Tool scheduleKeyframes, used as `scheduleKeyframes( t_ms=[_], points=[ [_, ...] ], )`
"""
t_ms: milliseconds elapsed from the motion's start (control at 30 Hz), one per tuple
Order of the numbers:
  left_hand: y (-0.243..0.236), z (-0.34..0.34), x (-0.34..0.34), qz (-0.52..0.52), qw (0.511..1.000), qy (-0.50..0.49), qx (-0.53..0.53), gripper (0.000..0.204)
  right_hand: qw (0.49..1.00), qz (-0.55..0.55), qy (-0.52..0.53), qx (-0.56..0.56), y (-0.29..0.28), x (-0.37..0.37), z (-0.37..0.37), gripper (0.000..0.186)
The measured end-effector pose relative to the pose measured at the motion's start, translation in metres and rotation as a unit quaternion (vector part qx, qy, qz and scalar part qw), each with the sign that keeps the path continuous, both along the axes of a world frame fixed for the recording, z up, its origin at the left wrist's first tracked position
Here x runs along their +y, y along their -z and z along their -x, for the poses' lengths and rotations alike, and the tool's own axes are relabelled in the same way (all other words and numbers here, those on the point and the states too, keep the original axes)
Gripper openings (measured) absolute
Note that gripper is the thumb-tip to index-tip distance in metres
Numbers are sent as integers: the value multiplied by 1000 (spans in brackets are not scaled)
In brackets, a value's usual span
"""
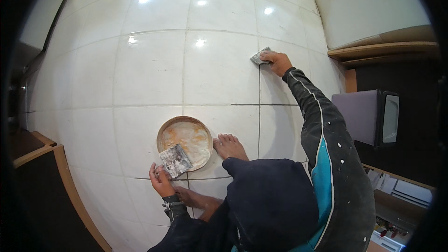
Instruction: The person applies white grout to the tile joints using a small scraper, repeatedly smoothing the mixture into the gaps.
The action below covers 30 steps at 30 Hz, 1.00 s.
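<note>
A knee (275, 200) is jutting; the right hand (276, 63) is gripping a pad (259, 56) where a dark joint (259, 86) ends, the left hand (161, 182) a plate (176, 161).

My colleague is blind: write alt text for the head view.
A person's right hand holds a smeared pad at a dark joint in white floor tiles; left hand is at a smeared square plate overlapping a round pan.
</note>
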<state>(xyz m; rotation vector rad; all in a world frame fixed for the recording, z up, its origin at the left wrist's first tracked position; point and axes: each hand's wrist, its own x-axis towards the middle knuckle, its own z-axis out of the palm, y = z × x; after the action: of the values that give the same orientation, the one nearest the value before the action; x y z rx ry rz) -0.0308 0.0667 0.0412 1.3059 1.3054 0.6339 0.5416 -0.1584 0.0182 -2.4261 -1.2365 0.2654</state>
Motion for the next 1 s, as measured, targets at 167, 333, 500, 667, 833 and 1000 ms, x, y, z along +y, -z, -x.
scheduleKeyframes(
  t_ms=[167,333,500,667,833,1000],
  points=[
    [3,-2,-1,10,1000,-10,-9,39,993,88,-49,-56,10,-23,33,48],
    [3,6,2,23,999,-20,-28,42,991,99,-60,-70,6,-40,87,46],
    [2,8,2,24,999,-17,-16,43,991,98,-70,-66,-7,-58,141,40],
    [2,7,6,30,999,-38,-13,44,989,120,-84,-8,-18,-69,151,40],
    [2,16,10,13,998,-41,-35,44,997,13,37,65,-34,-33,106,43],
    [2,23,9,16,998,-56,-28,45,998,-21,-58,-10,-5,-29,79,41]
  ],
)
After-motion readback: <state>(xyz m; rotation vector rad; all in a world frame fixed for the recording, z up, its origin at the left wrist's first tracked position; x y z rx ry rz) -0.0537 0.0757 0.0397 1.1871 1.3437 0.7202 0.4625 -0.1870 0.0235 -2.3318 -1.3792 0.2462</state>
